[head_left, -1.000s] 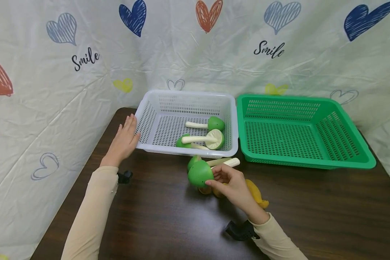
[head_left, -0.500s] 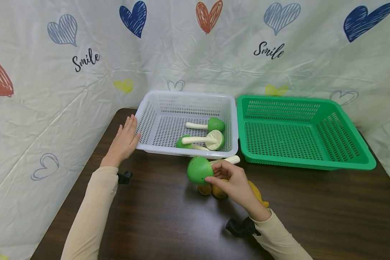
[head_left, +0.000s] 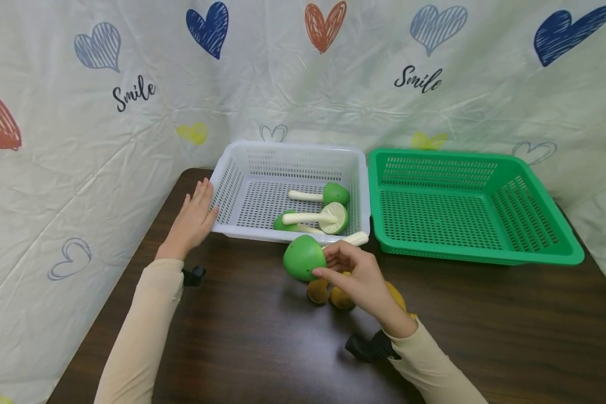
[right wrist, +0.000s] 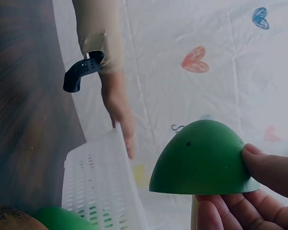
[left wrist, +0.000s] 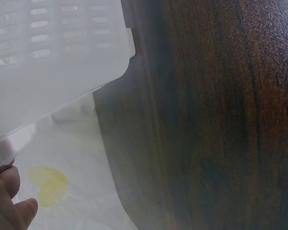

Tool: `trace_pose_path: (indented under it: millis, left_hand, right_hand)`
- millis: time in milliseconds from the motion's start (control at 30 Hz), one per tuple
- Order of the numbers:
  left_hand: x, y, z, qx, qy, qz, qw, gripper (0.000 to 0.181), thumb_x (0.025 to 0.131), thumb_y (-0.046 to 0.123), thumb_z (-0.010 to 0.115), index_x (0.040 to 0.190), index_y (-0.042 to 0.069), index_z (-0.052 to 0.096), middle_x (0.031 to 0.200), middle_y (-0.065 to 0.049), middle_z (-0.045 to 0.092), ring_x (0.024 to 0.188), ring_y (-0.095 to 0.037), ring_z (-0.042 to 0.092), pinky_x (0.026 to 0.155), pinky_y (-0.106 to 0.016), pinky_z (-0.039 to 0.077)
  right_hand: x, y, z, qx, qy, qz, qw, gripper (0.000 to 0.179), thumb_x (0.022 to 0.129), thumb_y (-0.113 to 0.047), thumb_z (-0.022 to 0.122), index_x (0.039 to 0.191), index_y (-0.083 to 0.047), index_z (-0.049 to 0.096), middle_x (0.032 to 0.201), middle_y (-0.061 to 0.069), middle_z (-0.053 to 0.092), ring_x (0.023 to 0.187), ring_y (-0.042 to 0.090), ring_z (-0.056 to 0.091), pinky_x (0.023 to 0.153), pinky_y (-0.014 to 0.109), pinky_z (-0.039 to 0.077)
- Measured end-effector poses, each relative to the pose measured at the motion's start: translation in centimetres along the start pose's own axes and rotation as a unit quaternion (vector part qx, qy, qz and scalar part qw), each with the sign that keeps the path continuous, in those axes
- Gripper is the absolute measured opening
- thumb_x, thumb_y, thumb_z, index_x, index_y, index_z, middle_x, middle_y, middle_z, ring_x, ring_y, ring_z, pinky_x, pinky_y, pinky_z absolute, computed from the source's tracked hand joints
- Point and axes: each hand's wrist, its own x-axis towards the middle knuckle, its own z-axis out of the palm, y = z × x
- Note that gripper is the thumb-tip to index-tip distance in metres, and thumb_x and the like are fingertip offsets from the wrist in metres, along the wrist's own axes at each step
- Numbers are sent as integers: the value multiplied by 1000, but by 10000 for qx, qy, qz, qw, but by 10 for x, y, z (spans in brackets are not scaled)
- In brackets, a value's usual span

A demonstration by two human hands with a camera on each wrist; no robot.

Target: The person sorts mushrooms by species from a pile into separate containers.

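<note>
My right hand (head_left: 356,275) pinches a green-capped toy mushroom (head_left: 304,258) by its cap, thumb on the dome and fingers beneath. Its pale stem points right, close to the white basket's front rim. In the right wrist view the green cap (right wrist: 204,160) shows dark dots, with the stem below it. My left hand (head_left: 192,216) rests on the left rim of the white plastic basket (head_left: 252,233), fingers straight. Inside that basket lie several more green-capped mushrooms, such as a toy mushroom (head_left: 335,194) at the back and an upturned one (head_left: 335,217).
Two brown rounded things, a left one (head_left: 317,292) and a right one (head_left: 341,298), lie under my right hand. A yellow thing (head_left: 396,295) is partly hidden behind the wrist. A green basket (head_left: 477,255) stands right of the white one on the dark wooden table (head_left: 262,336).
My right hand has moved slightly left and toward the white basket with the mushroom, uncovering more of the brown things. The left hand has stayed put.
</note>
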Motion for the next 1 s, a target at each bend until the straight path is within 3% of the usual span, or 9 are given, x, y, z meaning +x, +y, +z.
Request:
trace_pose_path:
  millis: [433, 1000]
  left_hand:
    - [0, 1, -1, -35, -91, -57, 9999, 63, 100, 24, 37, 148, -6, 10, 156, -18, 6, 144, -28, 0, 112, -53, 5]
    - [0, -1, 0, -13, -124, -72, 9999, 62, 101, 25, 34, 148, -6, 8, 156, -18, 4, 144, -28, 0, 112, -54, 5]
  right_hand:
    - [17, 1, 1, -79, 18, -192, 9998, 21, 77, 0, 75, 94, 0, 63, 84, 9, 68, 73, 14, 65, 66, 30, 55]
    - [40, 21, -5, -91, -183, 193, 9996, 22, 80, -3, 74, 98, 1, 63, 90, 11, 68, 81, 18, 64, 73, 30, 54]
